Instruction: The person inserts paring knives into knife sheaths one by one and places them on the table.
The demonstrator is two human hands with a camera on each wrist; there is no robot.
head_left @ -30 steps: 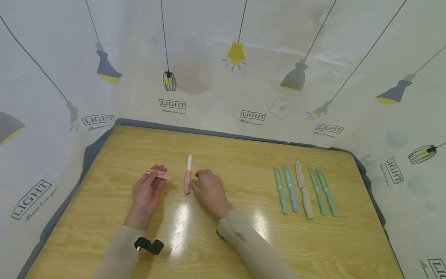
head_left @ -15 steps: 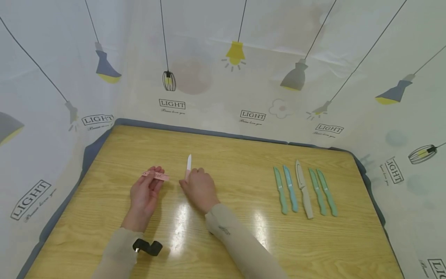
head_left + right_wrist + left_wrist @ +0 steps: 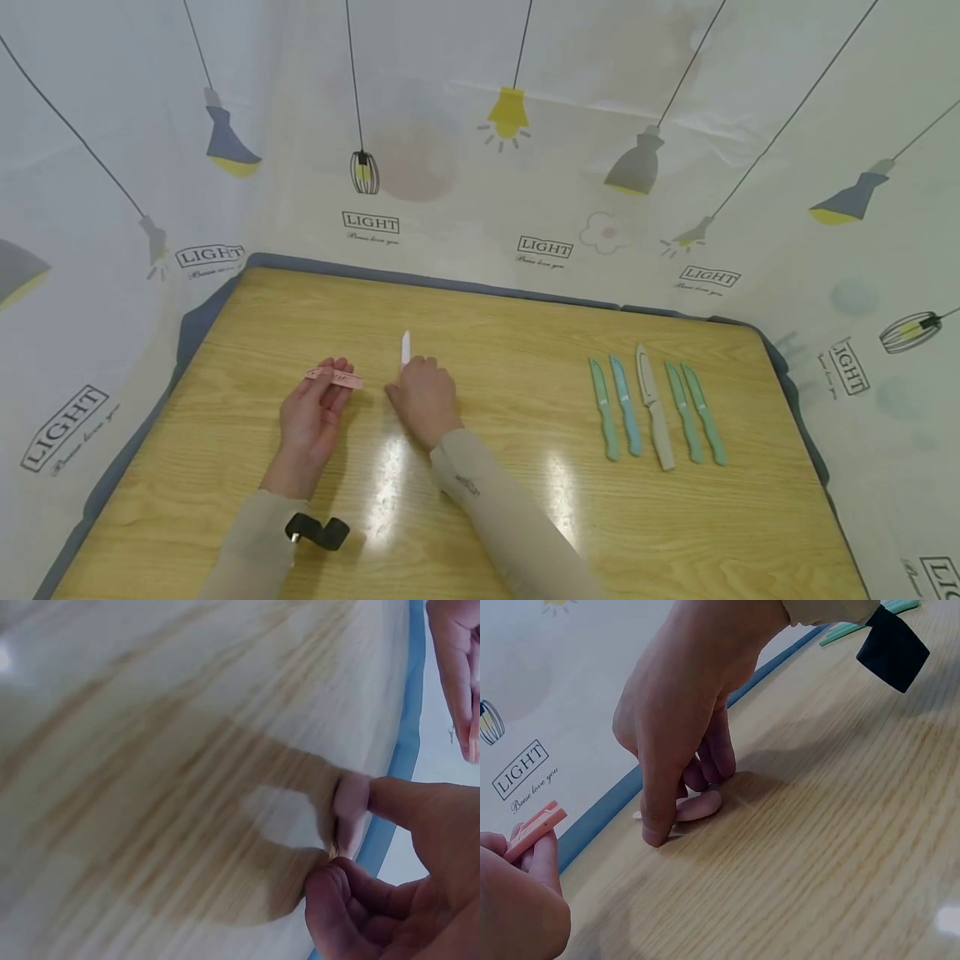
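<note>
My left hand (image 3: pixel 313 421) is raised a little, pinching a pink knife sheath (image 3: pixel 347 380) between thumb and fingers. In the left wrist view the pink sheath (image 3: pixel 537 832) looks like a slim hollow cover. To its right, my right hand (image 3: pixel 429 402) reaches over a small paring knife (image 3: pixel 406 345) lying on the table, its white blade pointing away from me. Thumb and fingers are on opposite sides of the knife's pink handle (image 3: pixel 700 806), gripping it at table level. The right wrist view shows the thumb against the handle (image 3: pixel 350 796); the head view hides most of it.
On the table's right side lie a blue knife (image 3: pixel 627 408), a larger beige knife (image 3: pixel 656 408) and several green knives (image 3: pixel 605 408), roughly in a row. A patterned cloth wall (image 3: pixel 465 167) rises behind the wooden table (image 3: pixel 510 500).
My right hand has moved left from beside the pink knife onto its handle and taken hold of it. The left hand with the sheath has shifted only slightly left.
</note>
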